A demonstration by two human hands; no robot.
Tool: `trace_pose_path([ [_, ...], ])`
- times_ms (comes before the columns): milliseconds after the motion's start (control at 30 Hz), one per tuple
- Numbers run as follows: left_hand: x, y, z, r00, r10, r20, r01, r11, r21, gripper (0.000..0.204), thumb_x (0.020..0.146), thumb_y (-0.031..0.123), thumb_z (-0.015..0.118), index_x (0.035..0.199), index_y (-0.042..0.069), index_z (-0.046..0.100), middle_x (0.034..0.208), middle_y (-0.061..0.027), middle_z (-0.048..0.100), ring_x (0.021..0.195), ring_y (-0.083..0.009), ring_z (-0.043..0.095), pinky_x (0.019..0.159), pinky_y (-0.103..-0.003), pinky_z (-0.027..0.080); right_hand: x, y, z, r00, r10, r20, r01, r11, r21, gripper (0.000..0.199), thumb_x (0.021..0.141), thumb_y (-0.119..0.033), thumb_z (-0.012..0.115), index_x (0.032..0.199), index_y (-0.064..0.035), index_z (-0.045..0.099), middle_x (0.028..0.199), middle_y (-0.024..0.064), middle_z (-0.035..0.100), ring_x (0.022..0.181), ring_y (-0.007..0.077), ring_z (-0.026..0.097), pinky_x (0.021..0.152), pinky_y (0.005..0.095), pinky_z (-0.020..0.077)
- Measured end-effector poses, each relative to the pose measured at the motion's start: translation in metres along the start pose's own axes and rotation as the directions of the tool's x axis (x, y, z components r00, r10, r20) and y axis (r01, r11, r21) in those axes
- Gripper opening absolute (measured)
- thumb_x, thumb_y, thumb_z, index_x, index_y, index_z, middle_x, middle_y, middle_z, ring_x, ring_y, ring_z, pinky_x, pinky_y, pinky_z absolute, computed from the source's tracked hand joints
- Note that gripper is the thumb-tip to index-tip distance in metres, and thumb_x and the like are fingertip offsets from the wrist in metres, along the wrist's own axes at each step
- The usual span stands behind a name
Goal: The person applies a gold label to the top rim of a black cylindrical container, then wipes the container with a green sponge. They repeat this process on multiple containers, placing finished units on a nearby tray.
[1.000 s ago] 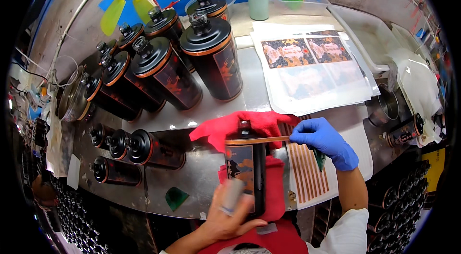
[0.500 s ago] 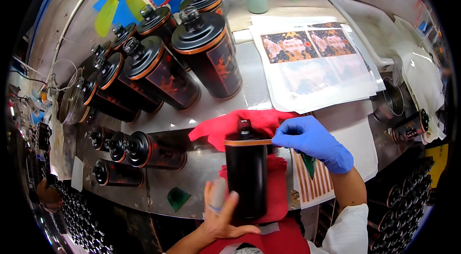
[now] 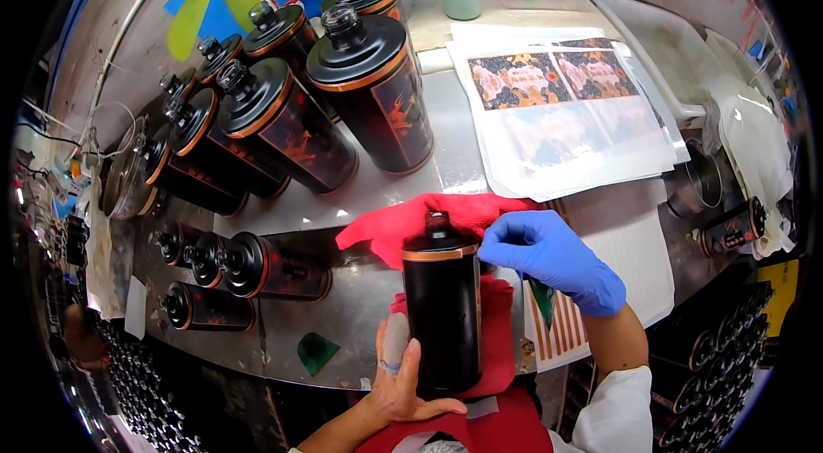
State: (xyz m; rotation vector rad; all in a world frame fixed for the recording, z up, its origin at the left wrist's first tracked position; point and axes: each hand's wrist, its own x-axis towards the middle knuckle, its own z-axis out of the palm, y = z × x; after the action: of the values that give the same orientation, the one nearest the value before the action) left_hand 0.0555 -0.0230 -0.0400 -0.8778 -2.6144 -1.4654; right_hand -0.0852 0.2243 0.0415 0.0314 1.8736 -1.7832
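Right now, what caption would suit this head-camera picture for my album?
Bare left hand steadies a black bottle on a red cloth; blue-gloved right hand touches its copper band.

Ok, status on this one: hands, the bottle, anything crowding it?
Left hand bare, cupping black bottle at its base. Right hand gloved blue, fingertips at the bottle's shoulder. Bottle lies on red cloth. Finished bottles stand clear behind.

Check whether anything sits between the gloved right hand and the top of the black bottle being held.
Nothing visible does. The right hand, in a blue glove, already has its fingertips at the copper band near the shoulder of the black bottle. The left hand holds the bottle's base. The red cloth lies under and behind it.
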Motion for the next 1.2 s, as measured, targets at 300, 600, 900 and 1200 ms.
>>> trace_pose_path([
  [300,0.055,0.013,-0.009,0.869,-0.260,-0.422,0.141,0.946,-0.293,0.073,0.076,0.004,0.066,0.135,-0.011,0.027,0.138,-0.0228,0.032,0.129,-0.0293,0.034,0.107,-0.038,0.024,-0.002,0.022,0.007,0.997,0.028,-0.073,-0.018,0.990,0.138,0.016,0.083,-0.019,0.067,0.089,-0.0043,0.064,0.071,-0.0024,0.058,0.058,0.0024,0.048,0.050,0.0176,0.0388],
  [600,0.141,0.002,-0.023,0.866,-0.431,-0.255,0.140,0.696,-0.704,0.074,0.079,-0.001,0.061,0.141,-0.001,0.021,0.141,-0.0142,0.026,0.127,-0.0206,0.034,0.104,-0.035,0.030,-0.010,0.038,0.035,1.000,-0.008,-0.025,0.016,0.936,0.352,0.013,0.085,-0.017,0.066,0.087,-0.0064,0.060,0.073,-0.0058,0.051,0.062,0.0007,0.045,0.053,0.0172,0.0387],
  [900,0.150,0.007,-0.019,0.854,-0.484,-0.191,0.267,0.722,-0.638,0.071,0.081,0.003,0.065,0.139,0.000,0.025,0.128,-0.0125,0.043,0.115,-0.0178,0.047,0.094,-0.031,0.042,-0.007,0.044,0.040,0.997,-0.074,-0.039,0.083,0.908,0.411,0.011,0.084,-0.013,0.066,0.085,-0.0054,0.059,0.063,-0.0085,0.043,0.057,-0.0005,0.036,0.050,0.0165,0.0319],
  [1200,0.153,0.005,-0.017,0.856,-0.480,-0.192,0.316,0.780,-0.540,0.068,0.081,0.003,0.064,0.139,-0.001,0.026,0.124,-0.0132,0.046,0.115,-0.0182,0.047,0.097,-0.032,0.039,-0.005,0.048,0.042,0.994,-0.093,-0.050,0.105,0.903,0.416,0.012,0.084,-0.014,0.067,0.084,-0.0052,0.059,0.064,-0.0091,0.041,0.057,-0.0005,0.034,0.051,0.0162,0.0305],
])
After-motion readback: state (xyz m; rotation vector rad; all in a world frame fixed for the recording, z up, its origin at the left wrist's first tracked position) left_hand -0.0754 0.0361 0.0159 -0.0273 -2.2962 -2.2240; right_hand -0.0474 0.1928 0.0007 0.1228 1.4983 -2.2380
